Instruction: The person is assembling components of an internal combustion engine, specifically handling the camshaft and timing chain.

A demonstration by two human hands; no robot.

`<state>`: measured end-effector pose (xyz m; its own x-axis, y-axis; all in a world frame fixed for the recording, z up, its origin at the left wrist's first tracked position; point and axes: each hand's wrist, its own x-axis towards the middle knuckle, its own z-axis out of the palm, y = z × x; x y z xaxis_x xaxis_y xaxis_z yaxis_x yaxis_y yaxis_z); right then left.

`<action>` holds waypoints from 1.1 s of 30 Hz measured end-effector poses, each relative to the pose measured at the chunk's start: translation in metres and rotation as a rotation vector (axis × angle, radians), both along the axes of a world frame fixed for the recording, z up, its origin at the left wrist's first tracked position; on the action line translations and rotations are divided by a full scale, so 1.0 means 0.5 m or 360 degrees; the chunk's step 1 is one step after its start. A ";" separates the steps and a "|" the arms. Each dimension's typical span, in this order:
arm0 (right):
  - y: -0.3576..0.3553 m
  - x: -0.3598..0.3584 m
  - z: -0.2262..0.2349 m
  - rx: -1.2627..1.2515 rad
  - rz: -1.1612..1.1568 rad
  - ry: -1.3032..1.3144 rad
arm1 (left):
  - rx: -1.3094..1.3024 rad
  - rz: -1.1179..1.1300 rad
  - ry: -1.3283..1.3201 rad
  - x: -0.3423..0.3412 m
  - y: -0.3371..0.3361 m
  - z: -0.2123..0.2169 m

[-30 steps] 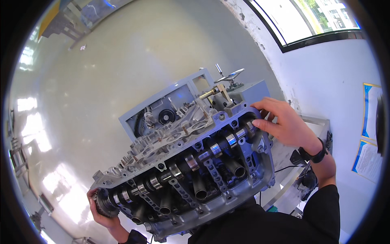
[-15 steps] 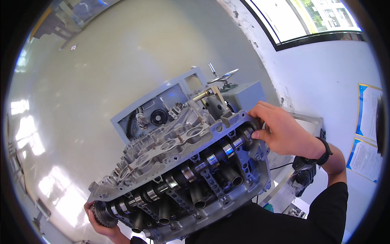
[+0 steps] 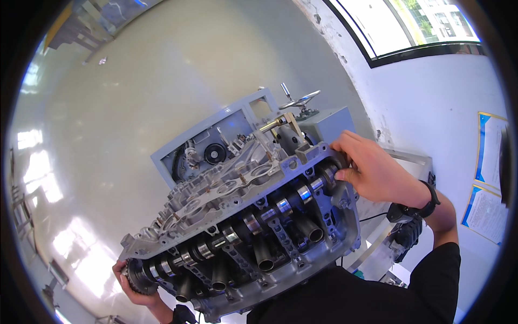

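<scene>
A grey metal cylinder head [image 3: 315,272] is tilted in front of me, with its flanged edge running from lower left to upper right. Along its open side lies a camshaft [image 3: 251,223] with shiny journals and dark lobes. My left hand [image 3: 137,291] wraps round the toothed wheel [image 3: 141,276] at the camshaft's left end; part of its fingers is hidden behind the wheel. At the other end my right hand [image 3: 367,170] grips the camshaft, thumb against it and fingers over the upper corner of the casting. Several dark round tubes [image 3: 264,258] show below the shaft.
Behind the cylinder head stands a grey metal frame [image 3: 216,121] holding a black pulley [image 3: 215,154]. A handwheel [image 3: 305,100] tops a grey box [image 3: 332,127] beside it. To the right are a white wall [image 3: 421,102], framed papers [image 3: 485,208] and a window [image 3: 399,32].
The view has shifted slightly, moving the background a little to the right. Both hands keep their places at the camshaft's ends; the left wrist shows more.
</scene>
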<state>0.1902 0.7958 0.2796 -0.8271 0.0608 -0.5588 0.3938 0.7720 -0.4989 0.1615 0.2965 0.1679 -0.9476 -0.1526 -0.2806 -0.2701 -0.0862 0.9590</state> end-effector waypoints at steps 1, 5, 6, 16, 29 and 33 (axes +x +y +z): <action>0.003 0.002 0.001 0.0010 0.0030 -0.0004 | -0.0087 0.0046 0.0062 0.001 0.004 -0.004; 0.013 0.003 0.005 -0.0033 0.0111 0.0039 | -0.0010 0.0011 0.0152 0.001 0.002 -0.011; 0.007 0.010 0.006 -0.0035 0.0112 0.0052 | -0.0019 0.0021 0.0149 0.003 0.000 -0.013; 0.005 0.076 -0.006 0.0426 0.0567 0.0921 | 0.0078 -0.0013 -0.0158 -0.020 -0.002 0.012; -0.018 0.071 -0.001 0.0824 0.0833 0.0924 | -0.0026 0.0070 -0.0277 -0.031 -0.006 0.017; -0.031 0.078 -0.012 0.0927 0.0837 0.0969 | -0.0065 0.0110 -0.0204 -0.027 0.001 0.021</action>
